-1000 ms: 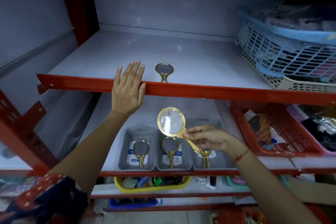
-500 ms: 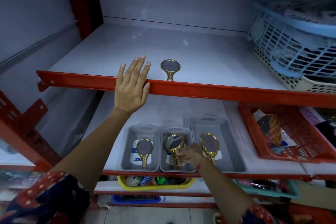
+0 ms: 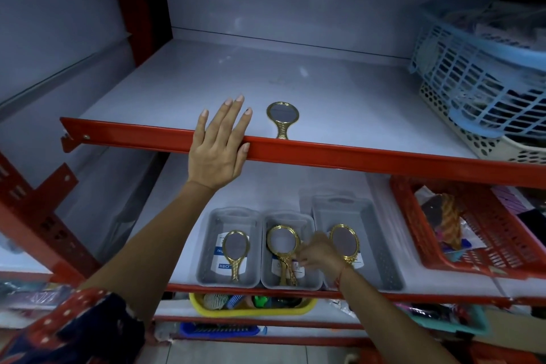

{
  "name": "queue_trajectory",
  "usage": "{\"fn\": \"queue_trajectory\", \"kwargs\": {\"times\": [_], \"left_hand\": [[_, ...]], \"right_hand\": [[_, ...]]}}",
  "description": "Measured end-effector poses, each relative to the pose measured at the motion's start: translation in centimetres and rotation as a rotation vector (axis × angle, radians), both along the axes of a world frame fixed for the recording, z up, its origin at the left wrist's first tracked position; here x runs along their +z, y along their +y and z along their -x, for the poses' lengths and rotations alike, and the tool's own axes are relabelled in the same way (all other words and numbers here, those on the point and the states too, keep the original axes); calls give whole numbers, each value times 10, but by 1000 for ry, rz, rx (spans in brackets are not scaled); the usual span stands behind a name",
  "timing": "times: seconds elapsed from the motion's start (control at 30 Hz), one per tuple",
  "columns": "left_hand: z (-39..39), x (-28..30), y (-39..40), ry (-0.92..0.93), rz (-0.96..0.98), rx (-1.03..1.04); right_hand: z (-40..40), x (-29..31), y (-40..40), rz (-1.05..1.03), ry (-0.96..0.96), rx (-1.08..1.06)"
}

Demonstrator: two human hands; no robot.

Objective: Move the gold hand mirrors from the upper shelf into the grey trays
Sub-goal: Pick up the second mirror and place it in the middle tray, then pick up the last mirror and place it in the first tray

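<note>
red metal shelving [image 3: 325, 154] holds one gold hand mirror [image 3: 282, 118] on the upper shelf; left hand [image 3: 217, 151] rests flat, open, on its edge. right hand [image 3: 317, 255], blurred, grip unclear, is over the middle grey tray [image 3: 291, 282] with its mirrors [image 3: 283, 248].

Light was dim and bluish; the right hand [image 3: 317, 254] blurred with motion, and wide-angle distortion bent the frame edges.

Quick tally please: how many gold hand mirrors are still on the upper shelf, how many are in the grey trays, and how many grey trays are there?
Gold hand mirrors on the upper shelf: 1
Gold hand mirrors in the grey trays: at least 3; a second handle seems to show in the middle tray
Grey trays: 3
Total: 4 mirrors clearly seen, 3 trays
</note>
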State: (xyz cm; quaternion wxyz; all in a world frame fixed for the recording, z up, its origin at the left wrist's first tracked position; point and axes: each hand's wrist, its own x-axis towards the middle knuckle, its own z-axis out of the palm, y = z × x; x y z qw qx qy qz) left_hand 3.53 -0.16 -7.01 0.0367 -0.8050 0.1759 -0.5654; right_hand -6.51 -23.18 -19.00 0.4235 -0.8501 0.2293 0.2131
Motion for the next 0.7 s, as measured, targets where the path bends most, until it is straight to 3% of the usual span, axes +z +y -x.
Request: {"fn": "queue_trajectory", "kwargs": {"times": [0.23, 0.4, 0.5, 0.7], "left_hand": [[5, 1, 0, 54, 9, -17], [9, 2, 1, 100, 38, -66], [11, 5, 1, 121, 51, -80], [13, 6, 3, 135, 32, -87]], "right_hand": [[-6, 160, 1, -221, -201, 130], [-21, 249, 0, -453, -427, 78], [-47, 267, 4, -370, -504, 35], [-99, 254, 37, 110, -454, 82]]}}
